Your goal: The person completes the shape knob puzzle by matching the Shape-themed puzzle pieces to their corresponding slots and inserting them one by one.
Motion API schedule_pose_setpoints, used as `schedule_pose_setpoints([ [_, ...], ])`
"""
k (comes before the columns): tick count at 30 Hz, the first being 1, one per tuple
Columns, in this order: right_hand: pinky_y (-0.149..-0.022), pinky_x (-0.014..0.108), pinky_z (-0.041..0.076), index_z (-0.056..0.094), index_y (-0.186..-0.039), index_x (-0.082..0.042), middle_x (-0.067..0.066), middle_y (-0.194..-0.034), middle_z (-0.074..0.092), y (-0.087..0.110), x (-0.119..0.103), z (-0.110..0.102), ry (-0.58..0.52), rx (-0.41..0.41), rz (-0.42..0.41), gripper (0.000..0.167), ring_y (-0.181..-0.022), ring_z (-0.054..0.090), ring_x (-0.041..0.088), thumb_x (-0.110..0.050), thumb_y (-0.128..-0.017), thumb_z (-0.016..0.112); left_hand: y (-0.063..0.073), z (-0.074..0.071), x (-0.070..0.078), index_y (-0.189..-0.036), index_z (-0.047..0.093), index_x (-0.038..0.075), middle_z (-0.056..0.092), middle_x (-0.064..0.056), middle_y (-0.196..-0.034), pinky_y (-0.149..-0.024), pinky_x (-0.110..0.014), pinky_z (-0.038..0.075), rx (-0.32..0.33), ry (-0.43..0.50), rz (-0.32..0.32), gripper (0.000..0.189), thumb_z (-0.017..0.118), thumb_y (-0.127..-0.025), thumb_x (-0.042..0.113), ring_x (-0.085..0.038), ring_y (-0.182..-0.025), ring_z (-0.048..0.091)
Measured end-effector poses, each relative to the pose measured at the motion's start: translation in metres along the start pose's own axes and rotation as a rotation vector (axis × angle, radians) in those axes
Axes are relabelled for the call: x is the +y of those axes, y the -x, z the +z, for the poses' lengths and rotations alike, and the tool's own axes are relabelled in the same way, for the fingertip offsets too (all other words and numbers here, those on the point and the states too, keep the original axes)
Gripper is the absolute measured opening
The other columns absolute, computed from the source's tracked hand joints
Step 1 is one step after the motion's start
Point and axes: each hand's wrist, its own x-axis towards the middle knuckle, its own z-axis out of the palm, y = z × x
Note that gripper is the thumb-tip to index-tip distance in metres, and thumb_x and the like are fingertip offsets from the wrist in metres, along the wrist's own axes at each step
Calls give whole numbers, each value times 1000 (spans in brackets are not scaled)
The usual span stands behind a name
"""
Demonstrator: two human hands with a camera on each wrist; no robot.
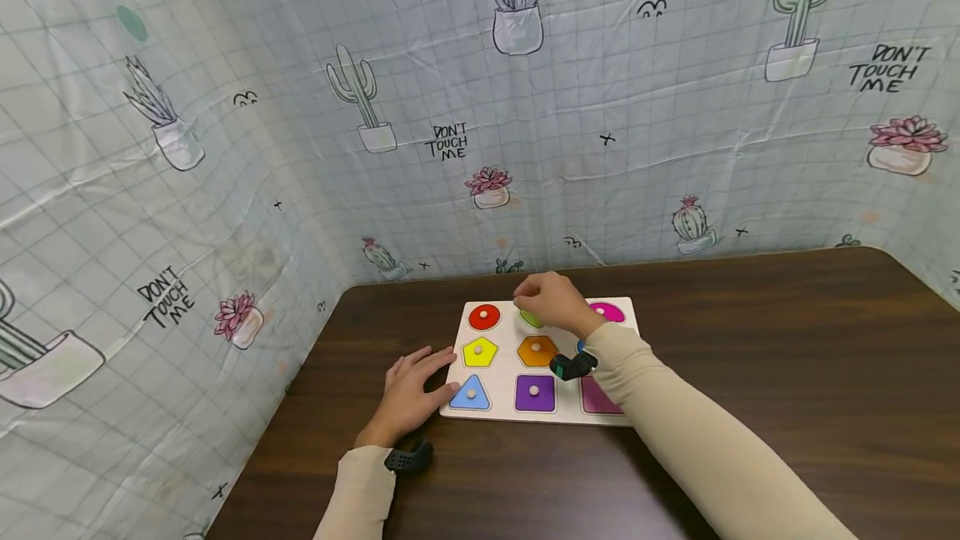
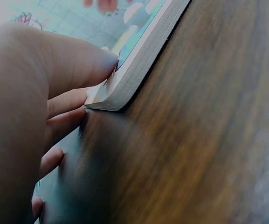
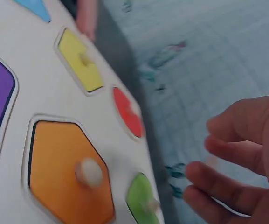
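Observation:
A white puzzle board (image 1: 501, 407) with coloured knobbed shapes lies flat on the table. My left hand (image 1: 408, 394) steadies its left side, thumb on the corner by the light blue triangle (image 1: 471, 397), fingers outstretched along the edge. Over the far edge hovers my right hand (image 1: 557, 304), fingers loosely bent and nothing between them in the right wrist view. Beneath it, the green piece (image 3: 141, 200) sits in its slot with its knob showing. Close by are the orange hexagon (image 1: 531, 354) and red circle (image 1: 483, 319). My right arm partly covers a blue piece and the dark pink piece (image 1: 600, 398).
Also in the board are a yellow pentagon (image 1: 480, 356), a purple square (image 1: 535, 405) and a magenta oval (image 1: 612, 311). Dark wooden tabletop (image 1: 750, 340) surrounds the board. Behind and to the left hangs a cactus-print cloth (image 1: 420, 215).

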Motion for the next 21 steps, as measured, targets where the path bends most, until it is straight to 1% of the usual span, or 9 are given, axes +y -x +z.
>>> schedule_pose_setpoints([
  [5, -91, 45, 51, 75, -108, -7, 6, -103, 72, 20, 13, -15, -15, 52, -3, 20, -101, 63, 27, -21, -97, 65, -3, -1, -1, -141, 60, 18, 53, 0, -148, -115, -63, 11, -5, 0, 19, 53, 66, -91, 35, -30, -143, 33],
  [10, -94, 47, 50, 74, -112, -5, 8, -106, 72, 34, 20, -18, -43, 50, -3, 24, -104, 63, 29, -22, -99, 64, -1, -1, -4, -141, 60, 18, 53, 1, -148, -115, -63, 11, -6, -3, 11, 53, 65, -92, 35, -30, -143, 34],
  [16, -88, 46, 52, 73, -114, -5, 9, -108, 71, 42, 18, -31, -20, 50, -41, 27, -97, 63, 27, -24, -100, 61, 5, -5, -12, -141, 61, 18, 53, 1, -148, -115, -63, 10, 14, 15, -4, 52, 66, -92, 34, -30, -144, 33],
  [19, -87, 45, 54, 72, -117, -5, 8, -108, 71, 44, 23, -42, -3, 46, -41, 28, -96, 63, 26, -25, -101, 61, 4, -10, -14, -142, 60, 18, 53, 0, -149, -115, -62, 9, 15, 16, -2, 52, 66, -92, 33, -30, -144, 32],
  [21, -88, 46, 54, 72, -118, -4, 9, -108, 70, 47, 29, -51, 19, 49, -53, 29, -96, 63, 26, -25, -101, 61, 2, -14, -14, -142, 59, 18, 52, 0, -149, -115, -62, 9, 17, 11, 3, 52, 66, -93, 33, -30, -144, 32],
])
